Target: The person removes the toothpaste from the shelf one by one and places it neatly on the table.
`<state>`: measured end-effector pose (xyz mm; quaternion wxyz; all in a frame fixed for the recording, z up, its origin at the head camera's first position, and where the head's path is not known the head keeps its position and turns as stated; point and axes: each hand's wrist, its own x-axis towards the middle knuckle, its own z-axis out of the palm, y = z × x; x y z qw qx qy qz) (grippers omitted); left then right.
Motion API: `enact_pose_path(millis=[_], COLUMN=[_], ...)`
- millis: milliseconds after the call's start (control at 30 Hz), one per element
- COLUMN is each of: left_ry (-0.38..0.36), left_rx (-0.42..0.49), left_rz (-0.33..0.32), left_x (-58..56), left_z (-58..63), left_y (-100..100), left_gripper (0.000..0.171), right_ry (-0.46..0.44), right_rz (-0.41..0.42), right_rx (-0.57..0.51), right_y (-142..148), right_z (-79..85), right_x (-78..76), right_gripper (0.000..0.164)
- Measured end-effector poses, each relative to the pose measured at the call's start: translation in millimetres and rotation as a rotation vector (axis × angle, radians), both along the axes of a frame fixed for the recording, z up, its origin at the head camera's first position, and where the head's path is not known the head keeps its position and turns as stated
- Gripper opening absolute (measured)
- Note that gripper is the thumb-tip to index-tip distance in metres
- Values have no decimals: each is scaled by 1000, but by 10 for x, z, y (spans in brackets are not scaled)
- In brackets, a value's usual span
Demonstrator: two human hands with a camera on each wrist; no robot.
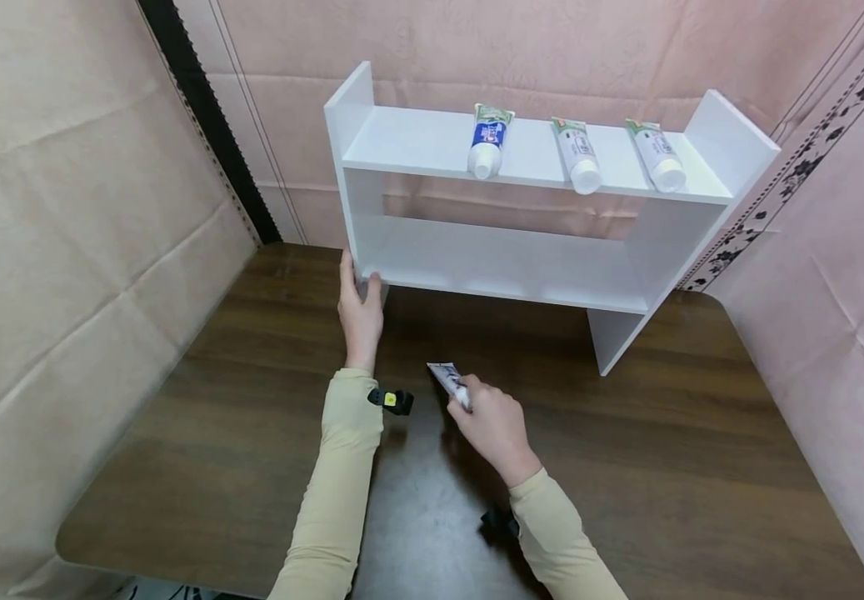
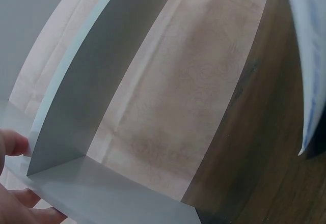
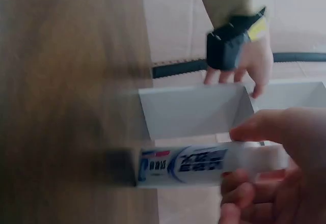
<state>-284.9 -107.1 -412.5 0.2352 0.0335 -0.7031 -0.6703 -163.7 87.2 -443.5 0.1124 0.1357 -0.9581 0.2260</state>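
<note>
A white two-tier shelf (image 1: 506, 257) stands on the table. My left hand (image 1: 361, 323) grips its left side panel near the lower board; in the left wrist view the thumb and fingertips (image 2: 15, 143) lie on either side of the panel's edge. Over the table in front of the shelf, my right hand (image 1: 493, 423) holds a white toothpaste tube (image 1: 445, 377) by its cap end. Blue lettering shows on this tube (image 3: 188, 165) in the right wrist view, its flat end pointing away from the hand. Part of a blurred white-and-blue surface (image 2: 311, 46) crosses the left wrist view's right edge.
On the upper board lie three toothpaste tubes, caps forward: a blue-and-white one (image 1: 488, 140), a middle one (image 1: 577, 155) and a right one (image 1: 656, 155). Pink cloth (image 1: 551, 50) hangs behind the shelf. The brown wooden table (image 1: 237, 467) has curtains at both sides.
</note>
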Motion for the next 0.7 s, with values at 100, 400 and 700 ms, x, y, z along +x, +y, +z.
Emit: enact_pose_path(millis=[100,400,700], left_ry=[16,32,26], left_rx=[-3,-3,3], left_rz=[5,8,6], left_x=[9,7,17], left_z=[-16,-19,-11], left_y=[12,13,17], left_gripper=[58,58,58], right_ry=[-85,-217,-266], right_rz=[44,107,136], right_rx=[42,86,74], right_y=[-49,-173,-255], right_z=[-63,-208,-313], right_x=[24,53,78], right_gripper=[38,48,52])
